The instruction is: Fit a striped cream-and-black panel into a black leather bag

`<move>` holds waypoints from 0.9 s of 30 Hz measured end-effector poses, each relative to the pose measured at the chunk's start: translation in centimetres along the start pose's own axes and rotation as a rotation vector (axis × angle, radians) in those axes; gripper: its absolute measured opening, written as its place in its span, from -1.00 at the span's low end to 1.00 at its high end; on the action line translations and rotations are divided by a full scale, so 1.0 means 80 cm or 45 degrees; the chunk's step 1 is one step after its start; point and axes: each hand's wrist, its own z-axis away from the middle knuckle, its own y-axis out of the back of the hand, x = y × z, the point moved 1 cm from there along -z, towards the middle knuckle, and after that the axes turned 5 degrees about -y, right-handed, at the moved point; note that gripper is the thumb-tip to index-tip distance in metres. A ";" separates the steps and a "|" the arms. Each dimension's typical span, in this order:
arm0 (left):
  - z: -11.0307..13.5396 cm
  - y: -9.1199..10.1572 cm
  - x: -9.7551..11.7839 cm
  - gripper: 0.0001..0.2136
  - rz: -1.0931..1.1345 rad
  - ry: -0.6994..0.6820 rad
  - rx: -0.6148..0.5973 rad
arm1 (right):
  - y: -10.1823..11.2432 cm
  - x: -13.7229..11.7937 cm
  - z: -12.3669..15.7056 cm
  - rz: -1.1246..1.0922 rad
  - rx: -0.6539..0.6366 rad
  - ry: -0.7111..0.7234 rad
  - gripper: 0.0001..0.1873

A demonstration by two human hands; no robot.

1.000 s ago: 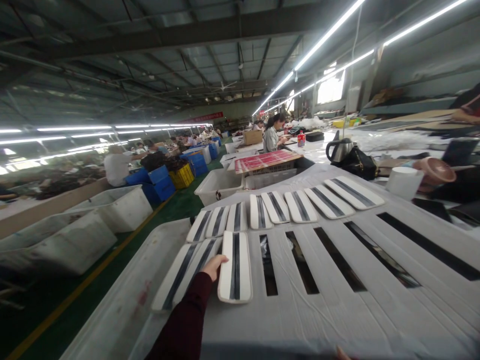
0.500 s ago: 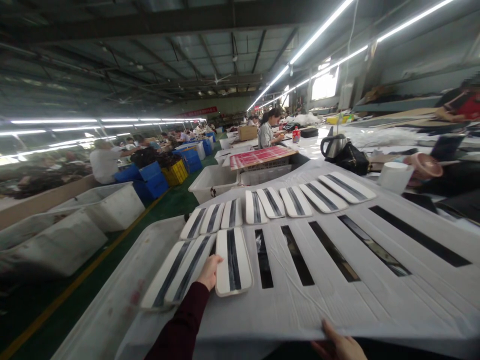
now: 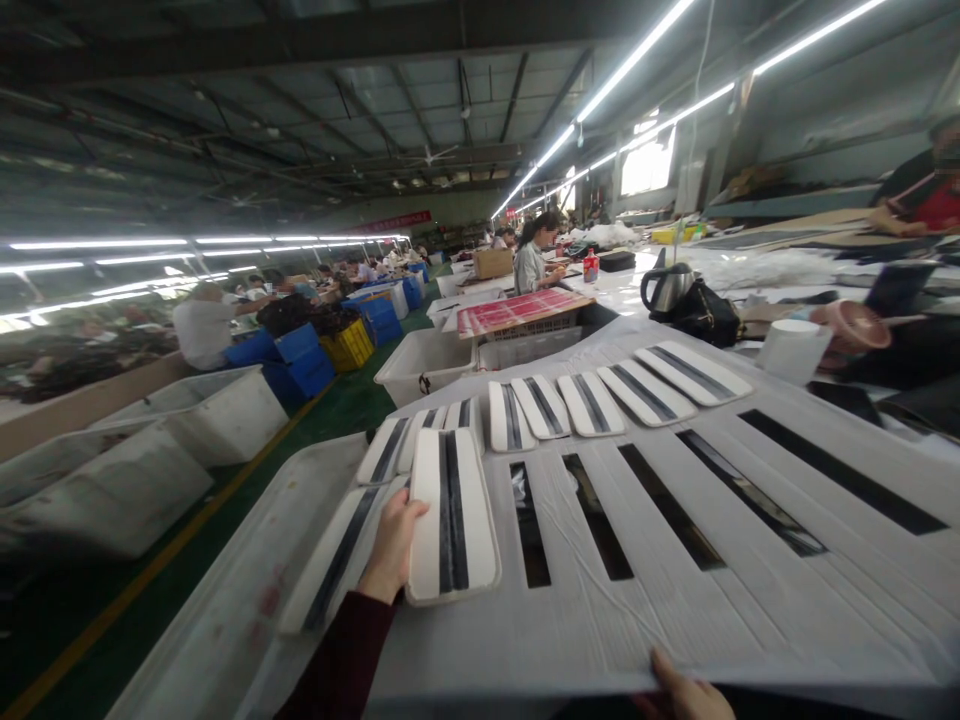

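Note:
My left hand point(image 3: 392, 543) grips a white rounded-corner panel point(image 3: 476, 520) by its left edge, thumb on top. A dark stripe runs lengthwise down the panel's middle, and it is tilted up off the cloth-covered table point(image 3: 600, 630). Beneath and behind it lie similar striped panels point(image 3: 330, 550), partly hidden by the hand and the held one. At the table's front edge rests my right hand point(image 3: 686, 690), cut off by the frame, thumb and a finger apart, with nothing visible in it. Several dark glossy strips point(image 3: 670, 507) lie across the white cover; whether they are slots I cannot tell.
More striped panels point(image 3: 592, 404) form a row behind the strips. A steel kettle point(image 3: 670, 290), a black bag point(image 3: 705, 315) and a white cylinder point(image 3: 793, 352) stand at the back right. A white bin point(image 3: 285, 510) adjoins the table's left side. A co-worker point(image 3: 531, 258) sits beyond.
My left hand has lifted the panel and shifted it slightly left and toward me, so it now covers parts of the neighbouring panels. My right hand stays near the table edge.

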 end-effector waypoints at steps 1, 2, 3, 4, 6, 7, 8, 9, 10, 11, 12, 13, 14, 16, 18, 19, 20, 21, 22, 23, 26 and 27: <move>0.014 -0.001 0.013 -0.65 0.003 -0.010 -0.038 | 0.000 -0.001 -0.001 -0.004 0.001 0.007 -0.24; 0.029 -0.002 0.026 -0.61 0.018 -0.008 -0.077 | 0.000 -0.002 -0.001 -0.007 -0.005 0.005 -0.24; 0.045 -0.005 0.038 -0.59 0.051 -0.009 -0.114 | -0.001 -0.003 0.001 -0.009 -0.024 -0.006 -0.26; 0.059 -0.010 0.050 -0.57 0.093 -0.018 -0.149 | -0.003 -0.004 0.006 -0.014 -0.056 -0.017 -0.29; 0.085 -0.026 0.070 -0.54 0.165 -0.077 -0.230 | -0.008 -0.007 0.021 -0.019 -0.141 -0.066 -0.40; 0.095 -0.037 0.078 -0.53 0.177 -0.121 -0.275 | -0.010 -0.009 0.032 -0.006 -0.195 -0.118 -0.46; 0.104 -0.049 0.083 -0.54 0.168 -0.161 -0.324 | -0.013 -0.011 0.046 0.030 -0.255 -0.195 -0.51; 0.112 -0.063 0.086 -0.56 0.148 -0.186 -0.377 | -0.016 -0.015 0.063 0.085 -0.317 -0.273 -0.54; 0.120 -0.079 0.085 -0.59 0.126 -0.195 -0.434 | -0.018 -0.022 0.083 0.152 -0.376 -0.337 -0.53; 0.129 -0.095 0.082 -0.62 0.104 -0.192 -0.487 | -0.019 -0.032 0.105 0.215 -0.422 -0.366 -0.48; 0.139 -0.113 0.076 -0.65 0.083 -0.179 -0.542 | -0.019 -0.047 0.129 0.253 -0.451 -0.333 -0.41; 0.150 -0.131 0.068 -0.68 0.065 -0.156 -0.602 | -0.017 -0.065 0.155 0.254 -0.455 -0.240 -0.35; 0.163 -0.151 0.059 -0.70 0.049 -0.128 -0.665 | -0.014 -0.086 0.182 0.216 -0.436 -0.103 -0.31; 0.197 -0.192 0.039 -0.74 0.032 -0.047 -0.808 | -0.003 -0.132 0.234 0.119 -0.435 0.222 -0.29; 0.238 -0.234 0.023 -0.77 0.073 0.078 -0.994 | 0.018 -0.176 0.279 0.055 -0.472 0.405 -0.35; 0.260 -0.254 0.017 -0.77 0.115 0.149 -1.091 | 0.034 -0.194 0.296 0.022 -0.484 0.439 -0.39; 0.283 -0.274 0.012 -0.77 0.154 0.213 -1.182 | 0.053 -0.209 0.310 -0.012 -0.479 0.453 -0.43; 0.305 -0.292 0.009 -0.77 0.172 0.250 -1.261 | 0.075 -0.221 0.322 -0.050 -0.458 0.465 -0.46; 0.327 -0.309 0.007 -0.79 0.155 0.232 -1.333 | 0.100 -0.229 0.331 -0.089 -0.419 0.488 -0.49; 0.348 -0.325 0.005 -0.83 0.100 0.142 -1.405 | 0.126 -0.235 0.340 -0.131 -0.372 0.526 -0.51; 0.409 -0.367 0.002 -0.95 -0.133 -0.475 -1.687 | 0.206 -0.241 0.365 -0.212 -0.216 0.705 -0.56; 0.428 -0.378 0.001 -0.95 -0.182 -0.741 -1.758 | 0.231 -0.241 0.376 -0.188 -0.126 0.784 -0.54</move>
